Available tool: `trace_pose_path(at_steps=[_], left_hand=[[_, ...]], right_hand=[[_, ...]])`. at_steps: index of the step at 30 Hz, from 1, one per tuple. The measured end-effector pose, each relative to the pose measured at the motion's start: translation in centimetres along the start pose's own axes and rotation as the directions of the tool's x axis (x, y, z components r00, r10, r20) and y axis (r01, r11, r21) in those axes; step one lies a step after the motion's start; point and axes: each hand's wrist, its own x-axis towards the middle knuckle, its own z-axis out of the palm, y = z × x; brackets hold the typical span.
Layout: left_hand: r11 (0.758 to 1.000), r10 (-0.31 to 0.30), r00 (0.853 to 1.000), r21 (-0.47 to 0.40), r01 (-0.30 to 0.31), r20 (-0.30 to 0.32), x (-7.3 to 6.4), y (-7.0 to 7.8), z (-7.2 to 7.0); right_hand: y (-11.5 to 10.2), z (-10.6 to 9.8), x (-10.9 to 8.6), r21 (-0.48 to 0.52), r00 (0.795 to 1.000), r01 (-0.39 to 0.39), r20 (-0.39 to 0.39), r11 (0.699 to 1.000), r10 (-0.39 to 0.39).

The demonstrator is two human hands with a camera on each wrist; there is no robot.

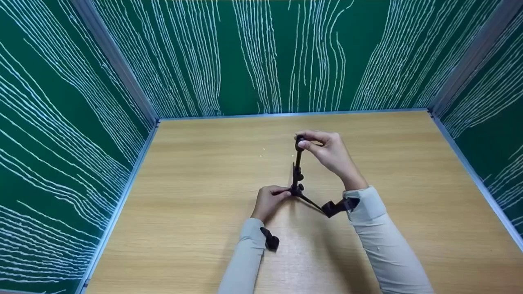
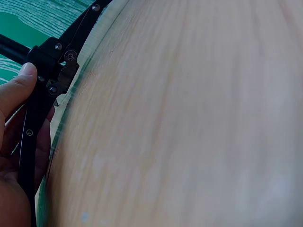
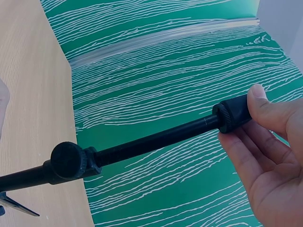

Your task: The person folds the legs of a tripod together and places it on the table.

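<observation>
A black tabletop tripod with a slim column and folding legs stands near the middle of the table, between both hands. My left hand pinches it low down by the leg hub. In the left wrist view, the thumb presses near the hub, and other fingers lie behind a flat leg. My right hand grips the tripod's top end. Thumb and fingers close round the black head in the right wrist view. Further down the column is a round knob.
The wooden table is bounded by green panels with wavy white lines at the back and both sides. Metal strips edge the panels. Black wrist-worn devices jut from both sleeves. Small white specks lie behind the tripod.
</observation>
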Motion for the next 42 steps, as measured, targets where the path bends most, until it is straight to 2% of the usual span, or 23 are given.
trace_pose_path(at_steps=[8,13,19,31,42], left_hand=[[1.0,0.0,1.0,0.01,0.0,0.004,0.0,0.0,0.0],[1.0,-0.006,1.0,0.013,0.005,0.01,0.0,0.0,-0.1],[0.999,0.017,1.0,0.037,-0.017,0.009,-0.1,0.2,-0.2],[1.0,0.001,1.0,0.029,-0.001,0.002,0.0,-0.1,-0.1],[0.999,-0.008,1.0,0.033,0.008,-0.002,0.0,0.2,-0.2]], right_hand=[[0.1,0.1,0.0,0.038,1.0,-0.006,0.014,0.999,0.006],[0.4,0.4,-0.1,0.013,1.0,-0.01,0.003,1.0,0.01],[1.0,0.6,-0.4,-0.031,1.0,-0.03,-0.011,0.999,0.029],[1.5,0.9,-0.6,0.032,0.998,-0.057,-0.005,0.998,0.057],[2.3,1.1,-1.0,-0.019,0.995,-0.099,-0.009,0.995,0.099]])
